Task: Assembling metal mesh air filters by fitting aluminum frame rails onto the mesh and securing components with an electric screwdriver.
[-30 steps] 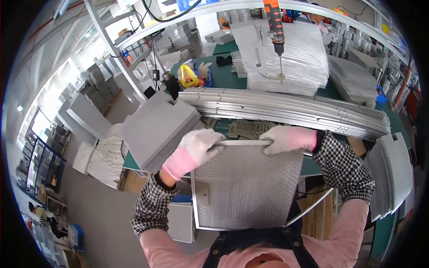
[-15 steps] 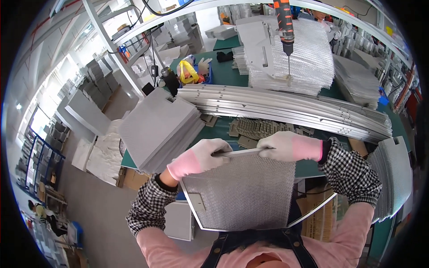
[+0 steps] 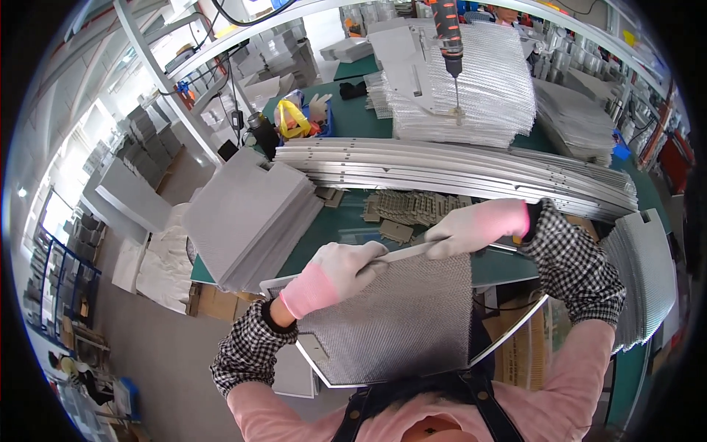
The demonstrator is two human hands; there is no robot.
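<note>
A grey metal mesh panel (image 3: 398, 324) with thin light metal edging leans against my body at the table's near edge. My left hand (image 3: 335, 274), in a white and pink glove, is closed on the light metal frame strip (image 3: 406, 253) along its upper edge. My gloved right hand (image 3: 477, 227) pinches the same strip farther right, thumb and fingers together. The strip slants up toward the right. A small beige plate (image 3: 315, 347) sits at the panel's lower left corner. Several beige plastic pieces (image 3: 412, 208) lie on the table just beyond my hands.
Long metal rails (image 3: 456, 173) lie across the green table (image 3: 353, 221). Panel stacks stand at left (image 3: 243, 217) and right (image 3: 641, 272). An orange and black power screwdriver (image 3: 448, 37) hangs over a mesh stack (image 3: 486, 88). A blue bin (image 3: 324, 121) holds gloves.
My left hand has moved lower and my right hand higher, so the strip slants more. The surroundings have shifted slightly left in view. Both hands keep their hold.
</note>
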